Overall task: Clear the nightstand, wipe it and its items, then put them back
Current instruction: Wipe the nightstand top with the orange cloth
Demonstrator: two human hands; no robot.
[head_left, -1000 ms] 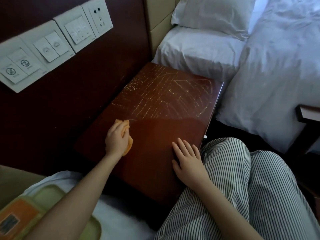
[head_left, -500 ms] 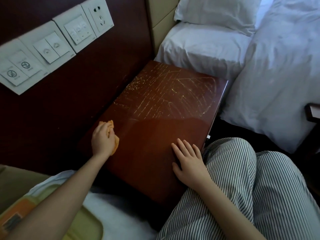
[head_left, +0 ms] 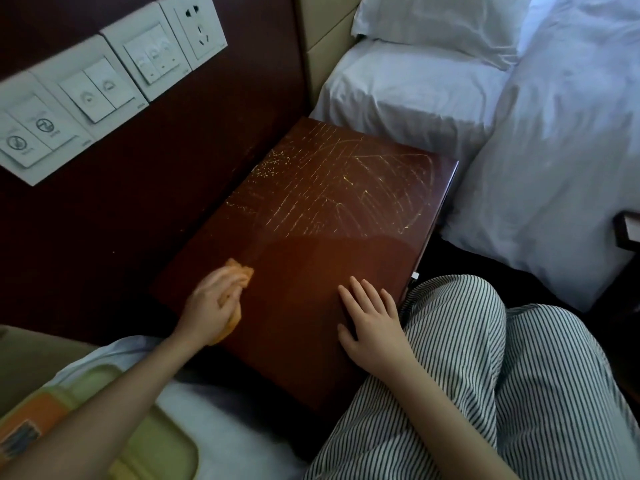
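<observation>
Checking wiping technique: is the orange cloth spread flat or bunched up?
Bunched up: the orange cloth shows as a crumpled wad gripped in the left hand on the nightstand.

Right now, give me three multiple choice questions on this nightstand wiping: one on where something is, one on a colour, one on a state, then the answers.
1. Where on the nightstand top is the cloth?
A) near part, on the side by the wall
B) far right corner
C) dead centre

2. What colour is the cloth?
A) white
B) orange
C) blue

3. How is the right hand?
A) gripping the cloth
B) lifted in the air
C) flat and open on the top

Answers:
1 A, the left hand grips it close to the wall-side edge.
2 B, orange folds show beyond that hand.
3 C, its palm rests on the wood, holding nothing.
</observation>
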